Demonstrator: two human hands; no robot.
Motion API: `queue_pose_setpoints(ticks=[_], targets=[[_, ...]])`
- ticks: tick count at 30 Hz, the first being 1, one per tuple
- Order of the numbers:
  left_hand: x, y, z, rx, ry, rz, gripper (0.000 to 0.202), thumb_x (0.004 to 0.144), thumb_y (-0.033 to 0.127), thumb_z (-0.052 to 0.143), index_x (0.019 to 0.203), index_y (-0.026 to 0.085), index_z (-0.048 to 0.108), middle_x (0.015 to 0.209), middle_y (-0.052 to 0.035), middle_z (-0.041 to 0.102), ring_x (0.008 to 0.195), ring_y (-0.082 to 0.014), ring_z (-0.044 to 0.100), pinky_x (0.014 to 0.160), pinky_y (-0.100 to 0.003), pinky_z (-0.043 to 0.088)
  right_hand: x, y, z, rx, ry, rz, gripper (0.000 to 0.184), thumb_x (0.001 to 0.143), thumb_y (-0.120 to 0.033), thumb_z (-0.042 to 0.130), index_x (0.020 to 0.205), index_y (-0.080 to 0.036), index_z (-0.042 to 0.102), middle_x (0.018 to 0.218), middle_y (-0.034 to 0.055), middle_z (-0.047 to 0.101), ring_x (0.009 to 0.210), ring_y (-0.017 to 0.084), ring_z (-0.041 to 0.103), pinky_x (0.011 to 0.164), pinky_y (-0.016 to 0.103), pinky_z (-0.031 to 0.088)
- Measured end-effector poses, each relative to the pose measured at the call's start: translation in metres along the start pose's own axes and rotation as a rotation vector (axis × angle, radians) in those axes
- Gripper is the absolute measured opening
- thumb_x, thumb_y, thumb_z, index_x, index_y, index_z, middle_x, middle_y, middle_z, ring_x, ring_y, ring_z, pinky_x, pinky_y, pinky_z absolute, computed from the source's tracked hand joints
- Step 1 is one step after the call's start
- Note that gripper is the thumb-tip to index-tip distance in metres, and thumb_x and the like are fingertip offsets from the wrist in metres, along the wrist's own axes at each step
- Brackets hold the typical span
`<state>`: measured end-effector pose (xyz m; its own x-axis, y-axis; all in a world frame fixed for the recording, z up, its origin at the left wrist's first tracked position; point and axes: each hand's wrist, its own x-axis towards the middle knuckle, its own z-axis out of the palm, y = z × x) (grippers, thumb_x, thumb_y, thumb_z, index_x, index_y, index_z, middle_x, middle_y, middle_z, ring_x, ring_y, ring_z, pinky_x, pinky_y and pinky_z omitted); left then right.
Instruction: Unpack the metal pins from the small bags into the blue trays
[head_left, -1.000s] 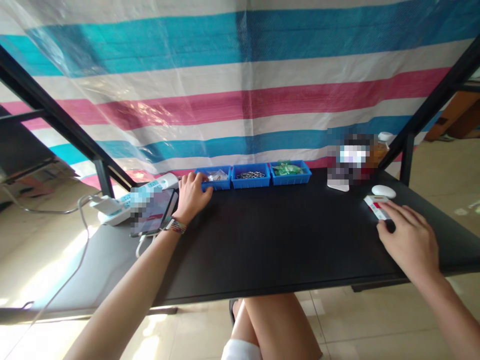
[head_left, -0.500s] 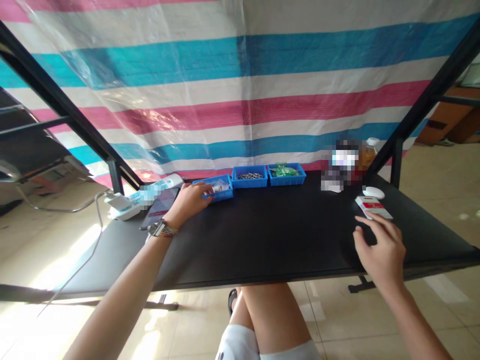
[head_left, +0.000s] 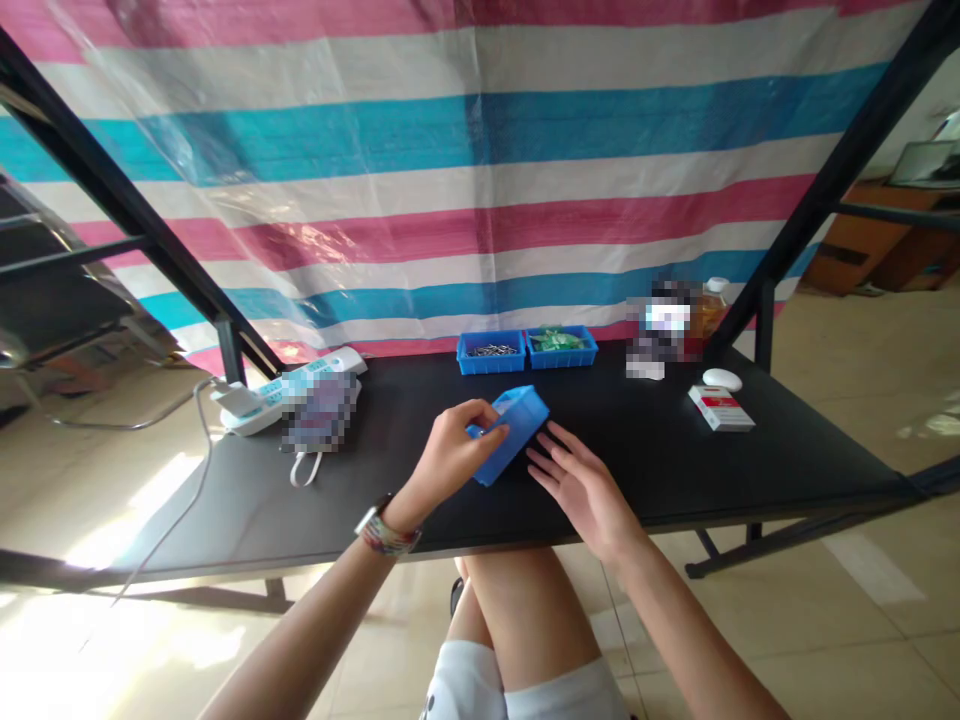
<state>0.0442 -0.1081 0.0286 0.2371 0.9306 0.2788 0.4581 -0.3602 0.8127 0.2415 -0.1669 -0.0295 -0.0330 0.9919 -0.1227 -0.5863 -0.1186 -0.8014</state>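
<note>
My left hand (head_left: pixel 459 446) grips the near left wall of a blue plastic bin (head_left: pixel 501 458), which is tilted over the middle of the black table (head_left: pixel 420 400). Something pale shows inside the bin, partly covered by my fingers. Close to the bin's right side is my right hand (head_left: pixel 581 485), fingers spread and palm turned toward it, holding nothing. At the back edge stand two more blue bins side by side: one bin (head_left: pixel 491 366) contains small metal pieces, and the other bin (head_left: pixel 562 358) contains green-and-white plastic packets.
A white power strip (head_left: pixel 262 405) with a plugged-in cord lies at the left, beside a blurred-out object (head_left: pixel 321 412). At the right are a red-and-white box (head_left: pixel 721 410), a white oval case (head_left: pixel 722 380) and a capped bottle (head_left: pixel 712 308). Black frame posts rise at both ends.
My left hand has lifted the left bin from the back row and brought it toward me to the table's middle. My right hand has moved left, from the red-and-white box to the bin.
</note>
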Motion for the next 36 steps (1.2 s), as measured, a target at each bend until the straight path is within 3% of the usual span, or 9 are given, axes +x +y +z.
queue_pose_setpoints(ticks=[2, 6, 10, 15, 21, 25, 31, 34, 36], targets=[[0.006, 0.008, 0.023, -0.166, -0.02, -0.047, 0.024, 0.084, 0.039, 0.072, 0.076, 0.018, 0.066, 0.071, 0.0006, 0.062, 0.067, -0.0149, 0.056, 0.062, -0.025, 0.042, 0.012, 0.003, 0.013, 0.095, -0.007, 0.006, 0.046, 0.08, -0.049, 0.083, 0.122, -0.033, 0.072, 0.129, 0.0029, 0.074, 0.129, 0.03, 0.064, 0.113, 0.051, 0.049], [0.016, 0.014, 0.059, -0.421, 0.046, -0.079, 0.027, 0.084, 0.042, 0.073, 0.076, 0.017, 0.063, 0.068, 0.0024, 0.058, 0.063, -0.0121, 0.052, 0.058, -0.023, 0.04, 0.034, 0.0, 0.023, 0.014, -0.039, -0.13, 0.051, 0.086, -0.055, 0.074, 0.129, -0.028, 0.067, 0.13, 0.0039, 0.074, 0.13, 0.03, 0.063, 0.107, 0.045, 0.052], [0.019, 0.012, 0.072, -0.612, 0.078, -0.11, 0.024, 0.089, 0.039, 0.062, 0.086, 0.017, 0.072, 0.082, -0.0038, 0.071, 0.079, -0.0189, 0.066, 0.071, -0.028, 0.051, 0.054, -0.017, 0.015, -0.122, -0.012, -0.069, 0.045, 0.089, -0.051, 0.07, 0.126, -0.026, 0.066, 0.12, 0.0035, 0.078, 0.118, 0.028, 0.07, 0.094, 0.038, 0.058], [0.015, -0.002, 0.06, -0.565, 0.051, -0.116, 0.024, 0.083, 0.032, 0.064, 0.096, 0.017, 0.078, 0.097, -0.0086, 0.078, 0.103, -0.0279, 0.071, 0.096, -0.037, 0.053, 0.088, -0.055, 0.003, -0.38, -0.211, 0.213, 0.03, 0.096, -0.04, 0.065, 0.117, -0.02, 0.072, 0.104, 0.0073, 0.081, 0.089, 0.022, 0.076, 0.08, 0.031, 0.061], [-0.001, -0.02, 0.052, -0.419, 0.042, -0.101, 0.021, 0.082, 0.025, 0.064, 0.099, 0.017, 0.074, 0.101, -0.0091, 0.076, 0.095, -0.0239, 0.07, 0.087, -0.034, 0.054, 0.129, -0.091, 0.018, -0.728, -0.519, 0.39, 0.037, 0.081, -0.032, 0.081, 0.116, -0.022, 0.078, 0.106, 0.0064, 0.082, 0.089, 0.025, 0.078, 0.078, 0.032, 0.064], [-0.012, -0.023, 0.048, -0.324, 0.025, -0.08, 0.024, 0.086, 0.025, 0.063, 0.106, 0.018, 0.074, 0.11, -0.0099, 0.076, 0.101, -0.0244, 0.07, 0.091, -0.035, 0.055, 0.148, -0.101, 0.033, -0.908, -0.571, 0.345, 0.044, 0.073, -0.032, 0.085, 0.116, -0.025, 0.081, 0.107, 0.0037, 0.082, 0.097, 0.028, 0.077, 0.086, 0.035, 0.062], [-0.019, -0.018, 0.034, -0.229, -0.066, -0.075, 0.026, 0.087, 0.027, 0.064, 0.108, 0.023, 0.079, 0.109, -0.0083, 0.079, 0.104, -0.0283, 0.072, 0.094, -0.038, 0.055, 0.16, -0.112, 0.04, -1.161, -0.554, 0.092, 0.051, 0.066, -0.027, 0.089, 0.116, -0.029, 0.083, 0.119, 0.0011, 0.08, 0.115, 0.032, 0.07, 0.104, 0.041, 0.053], [-0.015, -0.016, 0.023, -0.305, -0.118, -0.163, 0.031, 0.089, 0.033, 0.062, 0.111, 0.022, 0.08, 0.111, -0.0092, 0.079, 0.105, -0.029, 0.072, 0.089, -0.038, 0.057, 0.158, -0.117, 0.038, -1.212, -0.538, 0.01, 0.056, 0.069, -0.029, 0.088, 0.124, -0.031, 0.08, 0.13, 0.0028, 0.076, 0.121, 0.033, 0.066, 0.106, 0.042, 0.051], [-0.012, -0.013, 0.014, -0.382, -0.147, -0.251, 0.035, 0.091, 0.039, 0.061, 0.113, 0.022, 0.08, 0.122, -0.0106, 0.077, 0.118, -0.0322, 0.068, 0.085, -0.037, 0.058, 0.157, -0.12, 0.036, -1.237, -0.502, -0.031, 0.059, 0.071, -0.03, 0.087, 0.129, -0.031, 0.078, 0.134, 0.0051, 0.073, 0.122, 0.033, 0.065, 0.107, 0.043, 0.05]])
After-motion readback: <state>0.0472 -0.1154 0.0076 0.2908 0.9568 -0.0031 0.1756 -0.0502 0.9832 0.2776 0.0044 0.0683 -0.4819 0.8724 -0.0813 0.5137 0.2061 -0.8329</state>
